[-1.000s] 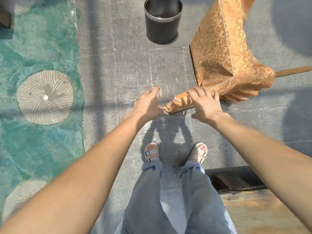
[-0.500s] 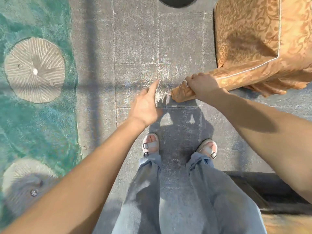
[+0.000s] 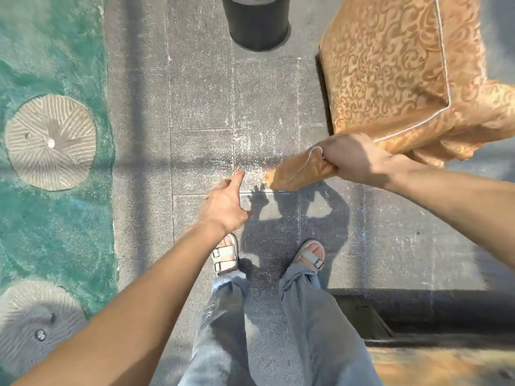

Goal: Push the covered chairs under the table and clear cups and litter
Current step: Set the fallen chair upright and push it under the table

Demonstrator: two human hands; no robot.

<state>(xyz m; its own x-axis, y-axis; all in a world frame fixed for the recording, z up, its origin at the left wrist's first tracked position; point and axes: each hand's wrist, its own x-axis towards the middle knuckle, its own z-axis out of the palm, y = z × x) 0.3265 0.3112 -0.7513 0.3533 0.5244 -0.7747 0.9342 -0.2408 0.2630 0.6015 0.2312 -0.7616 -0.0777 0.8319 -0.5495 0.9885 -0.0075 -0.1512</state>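
Observation:
A chair under an orange patterned cover [image 3: 390, 71] stands at the upper right on grey paving. My right hand [image 3: 354, 158] is shut on the top edge of the chair's covered backrest, with bunched fabric sticking out to its left. My left hand [image 3: 227, 203] hovers lower and to the left of that fabric, fingers apart, holding nothing. No cups or litter show in this view.
A black round bin [image 3: 255, 22] stands on the paving at the top centre. Green painted ground with round ridged discs [image 3: 50, 142] runs down the left. A dark step or ledge [image 3: 418, 316] lies at the lower right, beside my sandalled feet.
My right hand went from resting on the backrest top to gripping its fabric and moved right. My left hand dropped away from the cover. The bin came back into view.

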